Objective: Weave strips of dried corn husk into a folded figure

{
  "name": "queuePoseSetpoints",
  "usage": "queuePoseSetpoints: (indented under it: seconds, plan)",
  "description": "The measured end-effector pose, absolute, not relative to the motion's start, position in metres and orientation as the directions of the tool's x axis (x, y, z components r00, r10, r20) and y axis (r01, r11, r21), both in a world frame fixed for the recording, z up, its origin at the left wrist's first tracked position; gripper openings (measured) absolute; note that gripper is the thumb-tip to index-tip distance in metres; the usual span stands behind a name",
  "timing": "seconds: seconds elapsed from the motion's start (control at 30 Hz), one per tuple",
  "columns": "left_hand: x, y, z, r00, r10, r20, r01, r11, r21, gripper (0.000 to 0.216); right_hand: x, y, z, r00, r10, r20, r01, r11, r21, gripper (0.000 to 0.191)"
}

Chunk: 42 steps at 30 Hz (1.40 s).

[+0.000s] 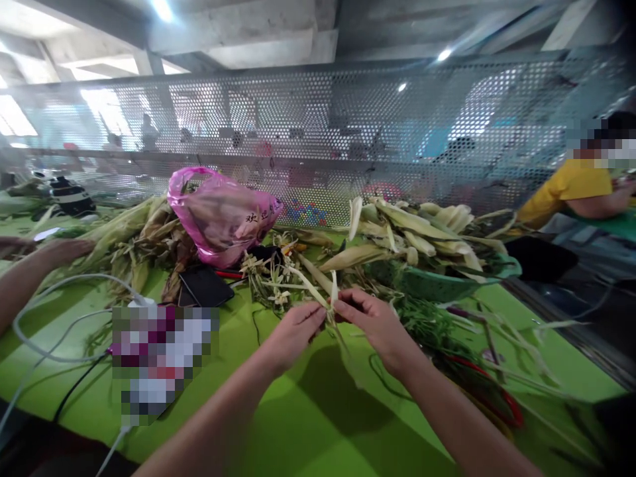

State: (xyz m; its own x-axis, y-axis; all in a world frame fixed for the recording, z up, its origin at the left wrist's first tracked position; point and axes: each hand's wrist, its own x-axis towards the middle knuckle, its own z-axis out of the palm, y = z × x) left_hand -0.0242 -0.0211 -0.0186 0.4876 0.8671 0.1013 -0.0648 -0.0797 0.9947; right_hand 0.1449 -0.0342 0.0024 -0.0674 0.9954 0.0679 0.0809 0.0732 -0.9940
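My left hand (298,331) and my right hand (375,321) meet over the middle of the green table. Both are closed in a pinch on pale strips of corn husk (312,286), which cross between my fingertips. One strip slants up to the left, another stands upright, and a thin one hangs below my hands. Just beyond lies a small heap of woven husk pieces (273,281). Behind my right hand, long dry corn husks (417,232) are piled in a green basket (447,283).
A pink plastic bag (223,218) of husks stands at back left, near a dark phone (206,286). White cables and a partly blurred power strip (169,361) lie at left. Another person's hand (64,252) reaches in there. A person in yellow (589,179) sits at right.
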Motion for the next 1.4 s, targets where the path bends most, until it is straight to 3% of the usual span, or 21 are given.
queuePoseSetpoints:
  seconds: [0.2,0.27,0.5,0.6,0.77,0.9,1.13,1.3,1.4]
  plan:
    - [-0.025,-0.026,-0.011,0.515,0.855,0.066,-0.075,-0.031,0.997,0.044,0.146,-0.033,-0.004,0.127,0.991,0.041,-0.132,0.058,-0.990,0.024]
    - [-0.026,-0.026,-0.008,0.503,0.862,0.061,-0.069,-0.030,0.997,0.044,0.150,-0.031,-0.003,0.163,0.985,0.056,-0.132,0.078,-0.988,0.025]
    - [-0.028,-0.022,-0.015,0.477,0.877,0.051,-0.007,-0.054,0.999,0.046,0.162,-0.034,0.015,0.227,0.915,0.333,0.337,0.246,-0.909,0.028]
    - [-0.025,-0.023,-0.014,0.507,0.858,0.085,0.018,-0.109,0.994,0.042,0.157,-0.039,0.020,0.073,0.893,0.444,0.453,0.367,-0.813,0.017]
    - [-0.019,-0.027,-0.013,0.586,0.799,0.134,0.011,-0.174,0.985,0.034,0.146,-0.040,0.014,-0.118,0.921,0.372,0.522,0.377,-0.765,0.011]
    - [-0.015,-0.028,-0.020,0.621,0.768,0.159,0.034,-0.229,0.973,0.031,0.144,-0.039,0.009,-0.095,0.937,0.337,0.451,0.343,-0.824,0.008]
    - [-0.008,-0.029,-0.028,0.648,0.751,0.127,0.016,-0.180,0.984,0.025,0.139,-0.041,0.008,-0.017,0.913,0.408,0.476,0.366,-0.800,0.008]
    - [-0.012,-0.028,-0.021,0.516,0.852,0.084,-0.116,-0.027,0.993,0.030,0.143,-0.044,0.015,0.087,0.898,0.431,0.434,0.355,-0.828,0.018]
    - [-0.018,-0.027,-0.017,0.381,0.923,0.061,-0.161,0.002,0.987,0.034,0.143,-0.044,0.017,0.062,0.931,0.359,0.405,0.305,-0.862,0.020]
